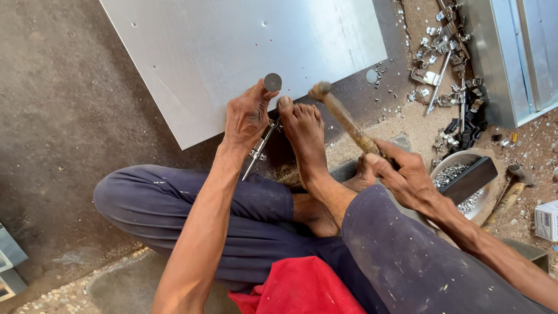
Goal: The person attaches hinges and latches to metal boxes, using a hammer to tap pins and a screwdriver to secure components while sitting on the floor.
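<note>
Far left: dark floor (64, 99), bare concrete, with gravel along its lower edge. A person sits cross-legged on it in dark blue trousers (174, 203), a red cloth (299, 288) in the lap.

Sheet (232, 52): large, flat, grey metal, lying on the floor ahead of the legs, a few small holes in it; its near edge runs in front of the left hand.

Left hand (247, 116): grip closed around a punch (272, 83), a short steel rod with a round flat head, held upright at the sheet's near edge. Thumb and fingers wrap the shaft below the head. A thin metal latch (260, 145) lies under the hand, slanting down toward the knee.

Foot (302, 131): bare, toes pressing on the sheet edge just beside the punch.

Hammer (343, 119): wooden handle, worn; head just right of the punch head, near the toes, not touching the punch.

Right hand (401, 174): grip clamped on the lower hammer handle, fingers fully round it.

Right of that: a metal bowl (444, 166) of small silvery rivets, a dark bar (468, 180) resting across it. Beyond, loose brackets and screws (447, 64) scattered on sandy ground beside a grey metal cabinet (511, 58). A second hammer (507, 195) lies near the bowl; a small white box (546, 220) at the far right edge.
</note>
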